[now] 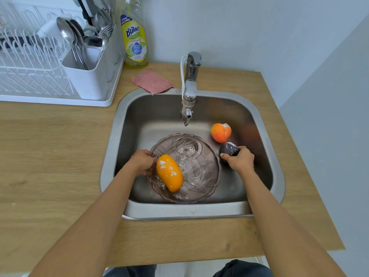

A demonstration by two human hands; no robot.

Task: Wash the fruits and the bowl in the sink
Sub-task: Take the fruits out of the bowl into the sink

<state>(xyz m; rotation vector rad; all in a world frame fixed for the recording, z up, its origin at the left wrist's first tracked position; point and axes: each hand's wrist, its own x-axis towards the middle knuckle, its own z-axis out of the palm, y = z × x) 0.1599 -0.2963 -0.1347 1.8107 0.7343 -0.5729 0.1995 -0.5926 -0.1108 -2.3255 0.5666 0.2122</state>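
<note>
The right hand (240,159) curled round a dark fruit (229,149) at the sink's (265,124) right wall, just below the orange fruit (221,132). The left hand (142,161) gripped the bowl's (201,168) left rim; the yellow fruit (169,175) lay inside, long axis slanting toward the near edge. The tap (188,92) stood beyond both, nearer the right hand.

You stand at a wooden table (50,156) set into a corner of pale grey walls (249,27), evenly lit.

A dish-soap bottle (135,40) stands behind a pink scrub cloth (152,81).
</note>
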